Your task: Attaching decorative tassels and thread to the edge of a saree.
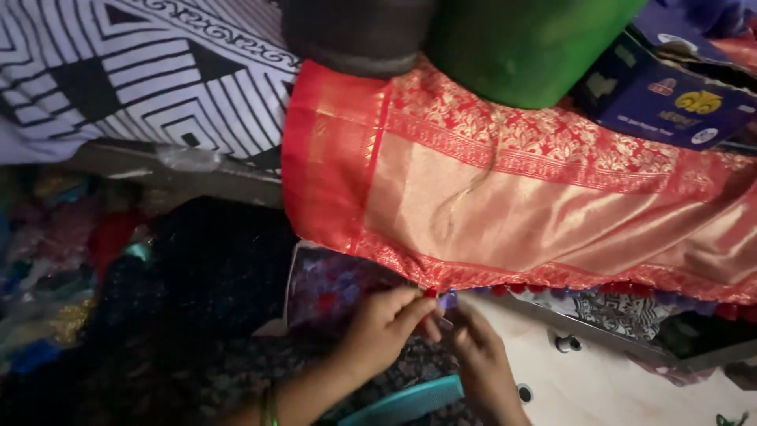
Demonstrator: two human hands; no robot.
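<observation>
Two hands (430, 339) pinch glossy red-gold brocade cloth's (512, 205) tasselled hem.

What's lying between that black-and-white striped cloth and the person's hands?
In the head view, a dark, black fabric heap fills the stretch between the striped cloth and the left hand; details there are too dim to tell.

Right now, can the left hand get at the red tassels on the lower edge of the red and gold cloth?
Probably yes. The left hand is already at the tassels along the red and gold cloth, fingertips touching that edge, with nothing between. The right hand works beside it.
</observation>
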